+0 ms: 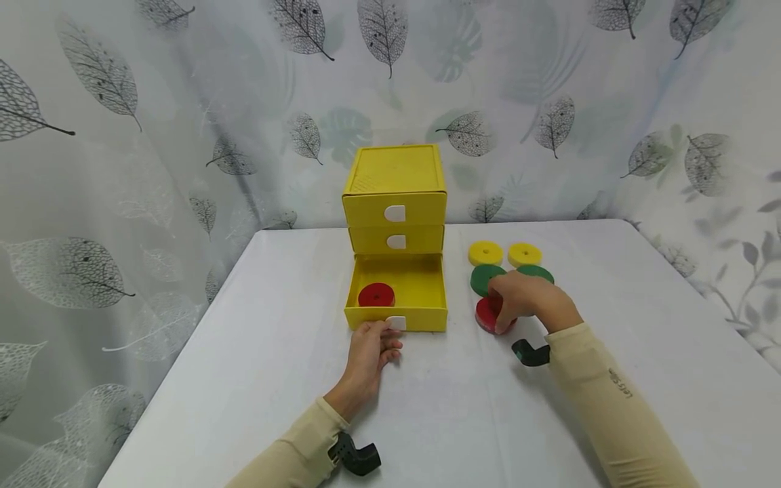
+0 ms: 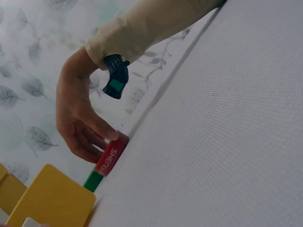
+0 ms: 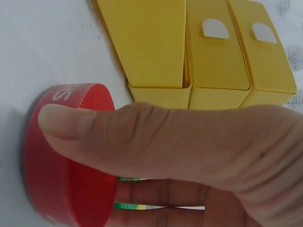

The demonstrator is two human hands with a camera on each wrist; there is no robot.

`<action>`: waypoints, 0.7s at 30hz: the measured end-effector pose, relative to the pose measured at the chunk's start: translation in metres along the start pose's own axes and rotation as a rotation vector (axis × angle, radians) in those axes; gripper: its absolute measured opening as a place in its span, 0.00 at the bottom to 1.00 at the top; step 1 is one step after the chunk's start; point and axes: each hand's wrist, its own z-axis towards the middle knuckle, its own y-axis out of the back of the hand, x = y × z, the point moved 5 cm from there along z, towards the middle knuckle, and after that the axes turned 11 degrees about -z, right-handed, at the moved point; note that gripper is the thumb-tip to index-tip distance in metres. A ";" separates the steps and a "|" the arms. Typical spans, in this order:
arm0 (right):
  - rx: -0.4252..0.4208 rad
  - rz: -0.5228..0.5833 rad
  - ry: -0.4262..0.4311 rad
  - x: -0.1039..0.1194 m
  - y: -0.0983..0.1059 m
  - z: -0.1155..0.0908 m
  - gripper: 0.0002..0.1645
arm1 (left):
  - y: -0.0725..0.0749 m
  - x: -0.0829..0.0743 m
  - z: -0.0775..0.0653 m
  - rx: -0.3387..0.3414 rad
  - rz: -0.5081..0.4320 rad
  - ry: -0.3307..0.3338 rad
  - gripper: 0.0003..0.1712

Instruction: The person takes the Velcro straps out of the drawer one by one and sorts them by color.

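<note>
My right hand (image 1: 527,296) pinches a red tape roll (image 1: 487,316) between thumb and fingers. In the right wrist view, the thumb presses the printed side of that roll (image 3: 52,175), which lies on or close to the table. Another red tape roll (image 1: 376,295) is inside the pulled-out bottom drawer (image 1: 421,320) of a yellow drawer box (image 1: 399,169). My left hand (image 1: 366,356) touches the front of this drawer beside its white tab (image 1: 396,322), fingers loosely bent. The left wrist view shows the drawer front (image 2: 54,198) but almost none of that hand.
Two green tape rolls (image 1: 485,278) and two yellow tape rolls (image 1: 485,253) lie behind the right hand, which partly covers the green ones. The upper two drawers (image 1: 366,239) are closed. A leaf-patterned curtain (image 1: 244,102) surrounds the white table (image 1: 274,305).
</note>
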 end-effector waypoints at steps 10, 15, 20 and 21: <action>-0.082 -0.044 0.044 0.002 0.017 -0.011 0.36 | 0.001 -0.001 0.001 0.005 0.009 -0.009 0.10; -0.229 -0.032 0.127 0.012 0.033 -0.012 0.34 | 0.002 -0.005 0.002 0.008 0.006 -0.018 0.11; -0.331 0.035 0.165 0.013 0.035 -0.012 0.30 | 0.001 -0.002 0.002 0.000 -0.002 -0.011 0.10; -0.351 0.042 0.171 0.013 0.034 -0.012 0.29 | 0.001 0.000 0.001 -0.001 -0.001 -0.008 0.10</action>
